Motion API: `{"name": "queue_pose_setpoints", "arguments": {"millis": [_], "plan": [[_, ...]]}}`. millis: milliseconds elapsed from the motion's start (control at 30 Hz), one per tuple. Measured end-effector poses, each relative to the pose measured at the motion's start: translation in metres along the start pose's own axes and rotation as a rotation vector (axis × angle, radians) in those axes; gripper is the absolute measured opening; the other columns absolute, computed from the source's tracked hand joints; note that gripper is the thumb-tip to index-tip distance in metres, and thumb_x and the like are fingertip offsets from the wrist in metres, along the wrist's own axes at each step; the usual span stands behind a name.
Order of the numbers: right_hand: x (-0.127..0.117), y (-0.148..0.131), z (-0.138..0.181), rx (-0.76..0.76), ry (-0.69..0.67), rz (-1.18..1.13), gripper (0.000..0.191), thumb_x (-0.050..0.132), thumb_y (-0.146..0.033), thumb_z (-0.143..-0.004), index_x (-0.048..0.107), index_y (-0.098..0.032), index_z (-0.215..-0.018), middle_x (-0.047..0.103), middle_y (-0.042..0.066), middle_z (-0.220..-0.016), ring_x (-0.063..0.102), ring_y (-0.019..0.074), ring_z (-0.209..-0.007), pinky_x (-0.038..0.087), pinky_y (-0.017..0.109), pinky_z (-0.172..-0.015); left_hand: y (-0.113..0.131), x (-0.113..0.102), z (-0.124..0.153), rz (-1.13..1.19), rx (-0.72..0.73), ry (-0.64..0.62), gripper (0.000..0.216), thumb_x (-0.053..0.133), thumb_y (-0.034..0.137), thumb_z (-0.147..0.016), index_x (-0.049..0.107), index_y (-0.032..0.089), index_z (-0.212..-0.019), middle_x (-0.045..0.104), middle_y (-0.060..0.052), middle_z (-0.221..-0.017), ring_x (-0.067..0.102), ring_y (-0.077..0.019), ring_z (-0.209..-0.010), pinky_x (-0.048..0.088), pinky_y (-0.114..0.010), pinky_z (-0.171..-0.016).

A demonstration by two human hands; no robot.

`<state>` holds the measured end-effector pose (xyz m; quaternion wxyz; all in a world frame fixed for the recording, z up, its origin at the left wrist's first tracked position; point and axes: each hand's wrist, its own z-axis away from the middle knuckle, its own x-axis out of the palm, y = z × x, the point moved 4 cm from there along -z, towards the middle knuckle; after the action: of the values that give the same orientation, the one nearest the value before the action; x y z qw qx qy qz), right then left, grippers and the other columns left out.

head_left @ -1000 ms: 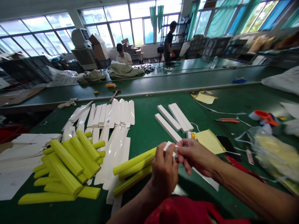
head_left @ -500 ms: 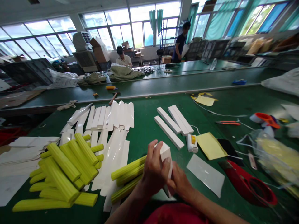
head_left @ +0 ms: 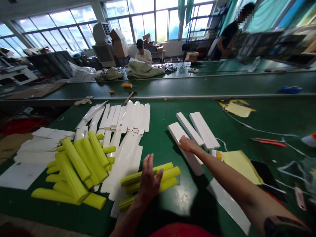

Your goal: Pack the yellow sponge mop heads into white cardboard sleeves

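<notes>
My right hand (head_left: 187, 144) grips a long white box (head_left: 192, 162) at its middle, low over the green table beside other white boxes (head_left: 190, 128). My left hand (head_left: 150, 179) has its fingers apart over a small group of yellow-green ribbed rods (head_left: 170, 171). Whether it touches them I cannot tell. A larger heap of yellow-green rods (head_left: 76, 164) lies to the left, partly on flat white cartons (head_left: 123, 161). More folded white cartons (head_left: 135, 115) lie behind.
A tape dispenser (head_left: 217, 154), yellow paper (head_left: 243, 166) and a clear plastic sheet (head_left: 229, 205) lie right of the boxes. Farther right are orange-handled tweezers (head_left: 269, 142). One person (head_left: 144, 54) sits across the tables, and another (head_left: 227, 38) stands at the back right.
My right hand has carried the white box forward and right to the other boxes. My left hand has let go of it and moved left over the rods. The view has turned left.
</notes>
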<state>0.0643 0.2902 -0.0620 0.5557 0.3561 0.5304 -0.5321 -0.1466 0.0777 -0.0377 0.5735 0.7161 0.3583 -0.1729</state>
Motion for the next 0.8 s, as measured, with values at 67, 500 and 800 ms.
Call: {"name": "queue_pose_setpoints", "arguments": {"millis": [67,500,800], "plan": [[0.012,-0.007,-0.014,0.017,0.024,0.052,0.037,0.061,-0.042,-0.096,0.061,-0.013,-0.119,0.064,0.011,-0.115,0.064,0.0227,-0.099,0.054,0.043,-0.087,-0.028,-0.011,0.012,-0.109,-0.055,0.045,0.052,0.049,0.031,-0.095,0.04,0.012,-0.142,0.046,-0.019,-0.141,0.051,-0.0294,-0.131,0.049,-0.049,-0.105],[0.014,0.029,-0.047,0.051,0.128,0.167,0.042,0.057,-0.039,-0.099,0.053,-0.013,-0.132,0.06,0.013,-0.124,0.062,0.0252,-0.106,0.052,0.045,-0.092,-0.049,0.004,0.032,-0.586,-0.068,-0.225,0.037,0.058,0.027,-0.093,0.06,0.019,-0.129,0.063,-0.012,-0.124,0.058,-0.0293,-0.113,0.045,-0.047,-0.097],[0.007,0.015,-0.019,0.031,0.241,0.09,0.048,0.041,-0.03,-0.1,0.045,0.001,-0.136,0.041,0.036,-0.141,0.037,0.0476,-0.127,0.03,0.066,-0.098,-0.08,0.003,0.006,-0.62,-0.07,-0.476,0.037,0.059,0.026,-0.091,0.061,0.026,-0.128,0.067,-0.007,-0.121,0.058,-0.0301,-0.112,0.04,-0.048,-0.092]]}}
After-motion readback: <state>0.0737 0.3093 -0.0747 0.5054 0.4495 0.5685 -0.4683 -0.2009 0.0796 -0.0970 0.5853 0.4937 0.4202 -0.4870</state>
